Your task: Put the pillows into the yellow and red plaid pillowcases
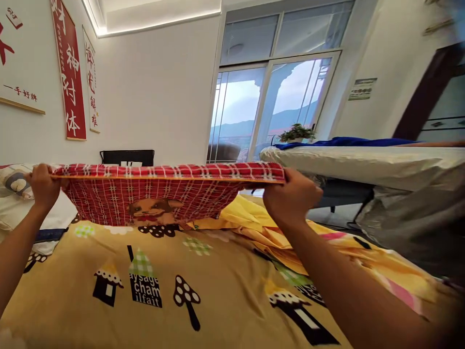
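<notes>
A red plaid cloth (163, 194) with an orange edge and a cartoon dog print is stretched out level between my two hands above the bed. My left hand (43, 186) is closed on its left corner. My right hand (290, 196) is closed on its right corner, fingers wrapped over the edge. The cloth sags in the middle and its lower part touches the yellow bedsheet (218, 295), which is printed with mushrooms, houses and lettering. A bunched yellow fold (250, 220) lies under my right hand.
A pillow (14, 194) lies at the left behind my left hand. An ironing board (363, 162) with blue fabric (345, 142) on it stands to the right. Behind are a black chair (127, 157), a potted plant (296, 132), large windows and red wall banners (69, 68).
</notes>
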Demonstrator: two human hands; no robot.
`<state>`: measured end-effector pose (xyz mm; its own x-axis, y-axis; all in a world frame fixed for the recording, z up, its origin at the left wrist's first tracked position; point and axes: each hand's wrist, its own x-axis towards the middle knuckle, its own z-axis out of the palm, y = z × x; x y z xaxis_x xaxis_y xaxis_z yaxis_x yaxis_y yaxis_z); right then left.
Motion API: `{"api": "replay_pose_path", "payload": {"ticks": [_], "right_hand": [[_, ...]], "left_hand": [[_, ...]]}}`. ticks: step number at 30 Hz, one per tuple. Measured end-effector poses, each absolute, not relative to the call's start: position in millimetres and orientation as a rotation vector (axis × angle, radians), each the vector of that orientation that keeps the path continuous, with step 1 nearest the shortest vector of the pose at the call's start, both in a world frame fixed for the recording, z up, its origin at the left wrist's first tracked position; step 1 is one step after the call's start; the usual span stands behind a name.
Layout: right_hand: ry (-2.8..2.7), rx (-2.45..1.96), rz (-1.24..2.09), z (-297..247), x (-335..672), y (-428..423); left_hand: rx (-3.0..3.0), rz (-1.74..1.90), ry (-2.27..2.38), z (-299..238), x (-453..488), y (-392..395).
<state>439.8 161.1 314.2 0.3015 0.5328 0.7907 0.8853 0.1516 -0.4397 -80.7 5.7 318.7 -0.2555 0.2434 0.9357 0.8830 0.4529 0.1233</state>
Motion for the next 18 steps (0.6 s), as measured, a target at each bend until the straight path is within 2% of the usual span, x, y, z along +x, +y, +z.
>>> {"api": "replay_pose_path", "payload": {"ticks": [2,5,8,10,13,18], "right_hand": [[-1.463,-1.535,-0.490,276,458,148],[-1.863,-1.465,-0.618,192,488,133],[-2.190,-1.330,-0.564,107,509,119],[-2.286,-1.279,-0.542,64,517,109],[-2.328,-1.236,-0.564,25,526,95],[-2.327,-1.134,-0.674,10,554,81]], "left_hand": [[-1.078,-0.708,-1.726,270,-96,-12],[-1.402,-0.543,-1.715,165,-110,-38],[-1.739,-0.442,-1.760,63,-108,-62],[-1.755,-0.446,-1.839,18,-104,-76],[-1.761,-0.430,-1.885,-8,-106,-94],[-1.801,-0.305,-1.777,3,-114,-116]]}}
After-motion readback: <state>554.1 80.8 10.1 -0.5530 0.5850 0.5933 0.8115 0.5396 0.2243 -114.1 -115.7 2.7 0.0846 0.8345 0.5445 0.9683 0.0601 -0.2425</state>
